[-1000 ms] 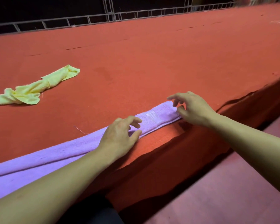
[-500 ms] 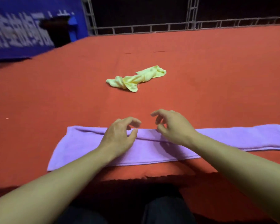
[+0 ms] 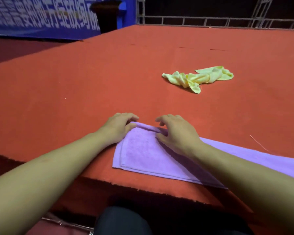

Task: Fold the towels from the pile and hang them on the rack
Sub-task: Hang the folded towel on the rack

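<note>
A purple towel [image 3: 143, 155], folded into a long strip, lies flat along the front edge of the red carpeted platform [image 3: 75, 99] and runs off to the right. My left hand [image 3: 117, 128] pinches its far left corner between thumb and curled fingers. My right hand [image 3: 176, 133] sits just to the right on the far edge, thumb on the cloth and fingers arched over the edge. A crumpled yellow towel [image 3: 199, 78] lies farther back on the right. No rack is in view.
The platform's frayed front edge [image 3: 143, 187] drops off just before my legs. A metal railing [image 3: 210, 21] lines the far side. A blue banner [image 3: 41, 17] and a dark stand [image 3: 107, 16] are at the back left.
My view and both hands have moved left along the purple towel, from its right end through the middle to its left end. The yellow towel has stayed put.
</note>
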Available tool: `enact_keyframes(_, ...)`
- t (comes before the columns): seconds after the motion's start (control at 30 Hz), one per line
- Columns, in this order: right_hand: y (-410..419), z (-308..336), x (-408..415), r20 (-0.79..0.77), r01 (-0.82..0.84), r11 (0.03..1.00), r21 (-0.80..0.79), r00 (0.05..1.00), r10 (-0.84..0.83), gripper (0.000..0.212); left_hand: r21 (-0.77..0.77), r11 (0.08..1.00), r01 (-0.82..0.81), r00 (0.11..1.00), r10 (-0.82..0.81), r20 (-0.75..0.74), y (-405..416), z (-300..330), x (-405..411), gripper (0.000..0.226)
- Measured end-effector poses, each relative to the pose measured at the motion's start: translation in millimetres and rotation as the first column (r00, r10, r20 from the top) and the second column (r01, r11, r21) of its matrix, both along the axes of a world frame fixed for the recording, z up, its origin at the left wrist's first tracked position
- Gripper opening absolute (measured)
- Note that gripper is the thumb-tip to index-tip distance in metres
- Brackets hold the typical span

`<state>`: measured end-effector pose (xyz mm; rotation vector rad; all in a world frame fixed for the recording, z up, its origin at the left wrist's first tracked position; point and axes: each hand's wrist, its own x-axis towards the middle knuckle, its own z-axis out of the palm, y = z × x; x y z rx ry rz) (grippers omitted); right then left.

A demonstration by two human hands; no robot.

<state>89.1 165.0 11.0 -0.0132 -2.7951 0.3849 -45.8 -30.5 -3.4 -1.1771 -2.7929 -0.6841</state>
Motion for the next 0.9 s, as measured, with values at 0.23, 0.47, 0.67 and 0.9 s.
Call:
enact_keyframes(0.23,1,7,-7,0.0,0.042,0.992,-0.123,0.999,-0.042,0.039,0.236,0.971,-0.031,0.993,0.002,0.122,-3,10,-3,0.03)
enact_keyframes(0.47,-11,19,30,-0.064,-0.085,0.977,-0.194,0.995,0.074,0.04,0.44,0.898,-0.015,0.993,-0.038,0.112,-40,21,44,0.041)
enact_keyframes(0.67,-30,4,67,-0.113,-0.205,0.973,-0.102,0.975,0.193,0.04,0.458,0.889,-0.006,0.993,-0.05,0.109,-72,3,90,0.032)
enact_keyframes(0.9,-36,-4,83,-0.074,-0.247,0.963,-0.111,0.968,0.239,0.041,0.364,0.931,0.035,0.999,-0.037,-0.002,-83,-10,110,0.024)
